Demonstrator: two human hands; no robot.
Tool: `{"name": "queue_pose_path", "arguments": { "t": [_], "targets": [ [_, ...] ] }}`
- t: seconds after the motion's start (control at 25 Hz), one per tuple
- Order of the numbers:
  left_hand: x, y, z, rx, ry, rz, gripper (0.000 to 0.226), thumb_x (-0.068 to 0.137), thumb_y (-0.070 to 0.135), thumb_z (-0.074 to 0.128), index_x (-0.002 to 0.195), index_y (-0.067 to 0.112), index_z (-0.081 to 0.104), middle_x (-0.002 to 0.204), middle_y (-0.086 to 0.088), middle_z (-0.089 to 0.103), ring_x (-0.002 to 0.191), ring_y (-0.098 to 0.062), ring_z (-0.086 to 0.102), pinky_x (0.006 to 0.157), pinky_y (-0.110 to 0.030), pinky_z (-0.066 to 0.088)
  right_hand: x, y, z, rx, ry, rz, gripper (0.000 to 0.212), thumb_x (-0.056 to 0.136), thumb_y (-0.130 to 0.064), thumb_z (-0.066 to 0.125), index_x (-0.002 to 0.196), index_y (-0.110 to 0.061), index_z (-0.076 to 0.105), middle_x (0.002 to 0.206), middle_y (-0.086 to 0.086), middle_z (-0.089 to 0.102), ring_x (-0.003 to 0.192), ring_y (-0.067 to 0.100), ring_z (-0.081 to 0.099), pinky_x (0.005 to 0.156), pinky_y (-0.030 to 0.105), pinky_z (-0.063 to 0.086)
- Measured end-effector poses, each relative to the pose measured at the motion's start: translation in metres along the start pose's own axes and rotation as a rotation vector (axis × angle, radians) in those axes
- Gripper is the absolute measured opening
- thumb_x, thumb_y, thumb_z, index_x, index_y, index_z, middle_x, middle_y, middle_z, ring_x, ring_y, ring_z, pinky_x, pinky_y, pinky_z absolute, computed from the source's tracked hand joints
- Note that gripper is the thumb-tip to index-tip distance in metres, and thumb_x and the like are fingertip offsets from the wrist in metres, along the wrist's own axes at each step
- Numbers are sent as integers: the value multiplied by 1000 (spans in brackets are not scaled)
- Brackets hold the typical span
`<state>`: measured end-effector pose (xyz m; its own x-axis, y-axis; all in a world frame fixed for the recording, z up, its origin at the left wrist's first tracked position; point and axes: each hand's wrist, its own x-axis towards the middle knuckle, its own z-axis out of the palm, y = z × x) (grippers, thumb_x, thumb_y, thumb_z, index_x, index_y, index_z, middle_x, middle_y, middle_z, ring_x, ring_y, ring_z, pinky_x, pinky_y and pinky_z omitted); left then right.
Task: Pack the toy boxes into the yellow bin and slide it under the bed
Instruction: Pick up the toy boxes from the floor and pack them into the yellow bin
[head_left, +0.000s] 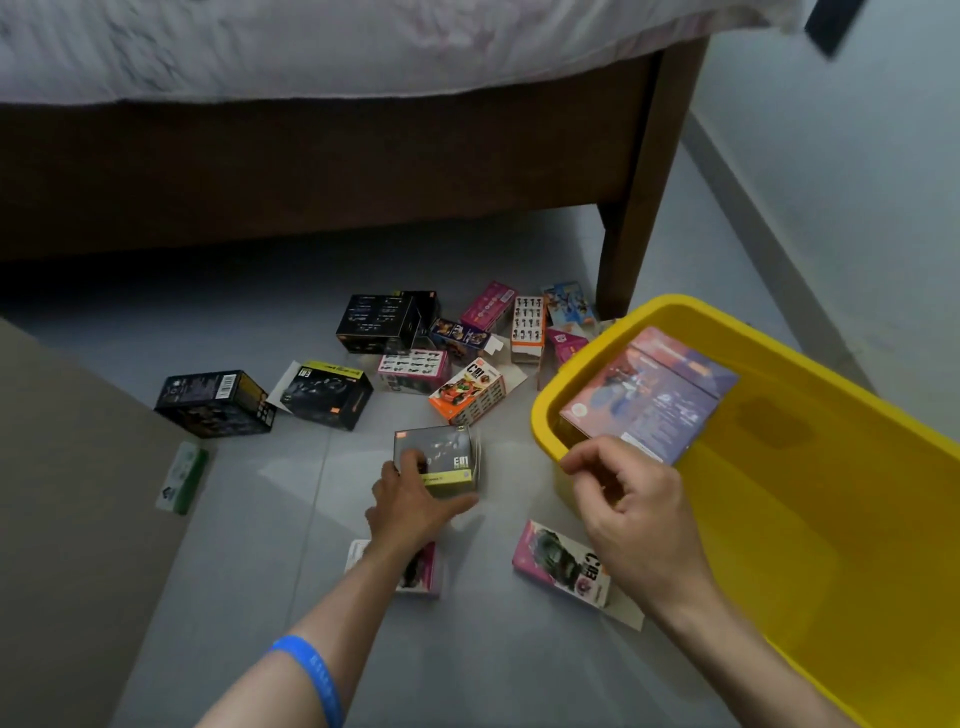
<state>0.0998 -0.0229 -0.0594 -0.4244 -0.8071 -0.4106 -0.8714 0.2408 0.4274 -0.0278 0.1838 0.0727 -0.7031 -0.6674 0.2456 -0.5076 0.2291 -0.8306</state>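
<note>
Packing has barely begun: one purple toy box (649, 395) leans in the yellow bin (779, 519), a dozen-odd others litter the floor. Left hand (410, 499) grips a grey-and-yellow box (441, 457); right hand (628, 499) hovers loosely curled, empty.

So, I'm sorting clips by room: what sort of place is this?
Most likely a bedroom: a bed with a sheet hanging over it, and toy boxes scattered on the tiled floor.

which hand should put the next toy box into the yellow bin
Left. The left hand already grips the grey and yellow toy box on the floor; the right hand holds nothing, hovering by the yellow bin.
</note>
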Motion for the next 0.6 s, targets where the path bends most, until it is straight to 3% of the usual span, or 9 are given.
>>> {"name": "queue_pose_path", "arguments": {
  "t": [0.08, 0.16, 0.32, 0.44, 0.52, 0.6],
  "targets": [
    [4, 12, 5, -62, 54, -102, 87, 58, 77, 73, 119, 28, 37, 128, -7, 43, 119, -31, 43, 96, -51, 42, -1, 0, -3, -40, -14, -59, 21, 85, -1, 64, 81, -21, 68, 75, -13, 64, 66, 10, 60, 51, 20, 43],
    [11, 25, 9, -90, 76, -181, 95, 58, 74, 74, 128, 22, 36, 134, -10, 39, 124, -34, 40, 100, -54, 39, -4, 1, -3, -72, -48, -59, 21, 84, -1, 64, 81, -21, 67, 74, -12, 64, 64, 10, 58, 51, 23, 44],
    [9, 39, 11, -276, 133, -264, 88, 64, 48, 83, 132, 24, 31, 135, -11, 38, 122, -34, 42, 95, -48, 45, -2, -12, 9, -99, -154, -108, 17, 84, -6, 61, 81, -22, 65, 73, -12, 64, 67, 6, 60, 55, 23, 47],
    [1, 10, 3, -270, 159, -147, 79, 68, 37, 81, 129, 28, 32, 131, -8, 42, 117, -30, 47, 80, -39, 46, 17, -23, 37, -102, -191, -138, 10, 85, -17, 55, 84, -24, 62, 77, -15, 62, 69, 5, 55, 56, 20, 44],
    [-6, -16, -1, -134, 116, 6, 72, 72, 30, 74, 132, 28, 34, 135, -5, 40, 120, -26, 43, 87, -39, 48, 29, -28, 68, -132, -260, -157, 12, 86, -19, 55, 92, -24, 63, 87, -13, 64, 77, 4, 55, 63, 20, 47],
    [-2, -42, -11, -94, 136, 52, 60, 80, 26, 67, 133, 26, 39, 139, -4, 41, 122, -23, 41, 96, -41, 46, 37, -23, 106, -233, -431, -168, 26, 88, -16, 54, 112, -23, 61, 112, -4, 65, 102, 13, 56, 82, 31, 51]
  ]
}}
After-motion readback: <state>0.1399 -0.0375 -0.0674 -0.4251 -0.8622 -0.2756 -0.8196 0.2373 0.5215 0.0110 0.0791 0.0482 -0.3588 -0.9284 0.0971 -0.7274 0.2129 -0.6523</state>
